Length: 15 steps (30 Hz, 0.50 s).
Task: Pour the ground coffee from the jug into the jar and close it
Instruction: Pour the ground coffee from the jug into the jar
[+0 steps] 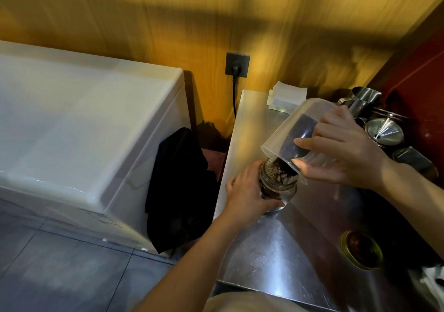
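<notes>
The jug [288,129] is cloudy see-through plastic – smooth. The jar [276,186] is clear, shiny glass. The table [276,251] is scratched, shiny metal. The lid [361,249] looks like gold-coloured metal. The wall [168,23] looks like yellow wood – matt.

Yellow wood-panelled wall [168,11], white chest freezer [84,131], grey tiled floor [60,275], steel counter [276,251].

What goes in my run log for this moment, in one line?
phase: pouring | right hand: tilts jug | left hand: steadies jar | lid: off, on counter
</notes>
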### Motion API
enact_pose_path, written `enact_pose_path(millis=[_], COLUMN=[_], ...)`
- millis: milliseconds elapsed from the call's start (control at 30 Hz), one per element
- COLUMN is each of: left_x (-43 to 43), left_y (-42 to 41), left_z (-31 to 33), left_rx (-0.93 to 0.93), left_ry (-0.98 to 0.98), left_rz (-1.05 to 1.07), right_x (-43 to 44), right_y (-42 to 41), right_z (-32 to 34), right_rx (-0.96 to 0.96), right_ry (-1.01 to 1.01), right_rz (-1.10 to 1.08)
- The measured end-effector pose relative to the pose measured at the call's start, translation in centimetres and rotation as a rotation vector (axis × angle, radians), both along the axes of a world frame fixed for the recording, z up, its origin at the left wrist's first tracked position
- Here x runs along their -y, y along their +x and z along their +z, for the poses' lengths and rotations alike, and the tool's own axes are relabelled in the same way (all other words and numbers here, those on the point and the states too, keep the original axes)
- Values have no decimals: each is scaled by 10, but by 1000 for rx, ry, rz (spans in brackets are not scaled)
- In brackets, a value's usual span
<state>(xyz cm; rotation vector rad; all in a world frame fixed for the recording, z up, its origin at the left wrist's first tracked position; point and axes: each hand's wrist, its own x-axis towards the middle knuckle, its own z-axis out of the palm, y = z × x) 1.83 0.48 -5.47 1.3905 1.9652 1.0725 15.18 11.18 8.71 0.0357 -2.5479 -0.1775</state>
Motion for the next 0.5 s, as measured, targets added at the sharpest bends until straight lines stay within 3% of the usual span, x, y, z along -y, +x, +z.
enact_pose_path(millis=[500], left_x=[0], left_y=[-1], left_z=[2], left_rx=[-1], left_ry=[-14], left_rz=[-15], right_x=[5], right_y=[-2], right_z=[0], right_rx=[-21], right_ry=[21], right_rz=[13])
